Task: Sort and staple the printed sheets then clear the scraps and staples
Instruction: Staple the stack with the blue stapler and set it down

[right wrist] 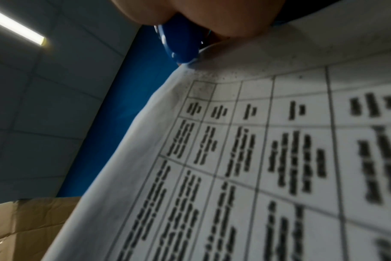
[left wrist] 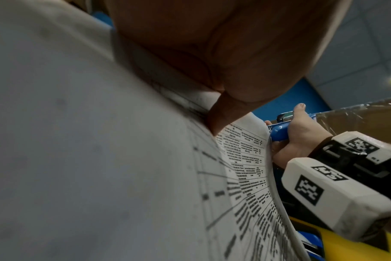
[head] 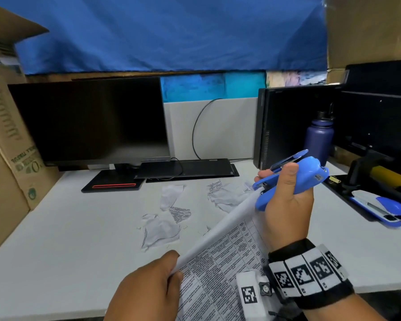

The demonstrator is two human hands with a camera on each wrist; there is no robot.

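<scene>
Printed sheets (head: 220,258), a table of small black text on white, are held in the air above the near edge of the white desk (head: 56,239), bowed between both hands. Nearest, the left hand (head: 146,288) pinches their lower left edge between thumb and curled fingers. Further up, the right hand (head: 285,205) is wrapped around a blue stapler (head: 294,179), whose mouth sits over the sheets' upper corner; a marker-tagged wristband (head: 310,272) circles that wrist. Beyond the sheets, torn paper scraps (head: 162,232) lie scattered mid-desk, with small loose staples (head: 185,227) among them. To the right, a second blue and white stapler (head: 380,209) rests on a black tray (head: 343,193). Farther back stand a dark monitor (head: 88,121), a purple water bottle (head: 320,137) and a black computer case (head: 280,126). Cardboard boxes (head: 7,147) flank the left side.
</scene>
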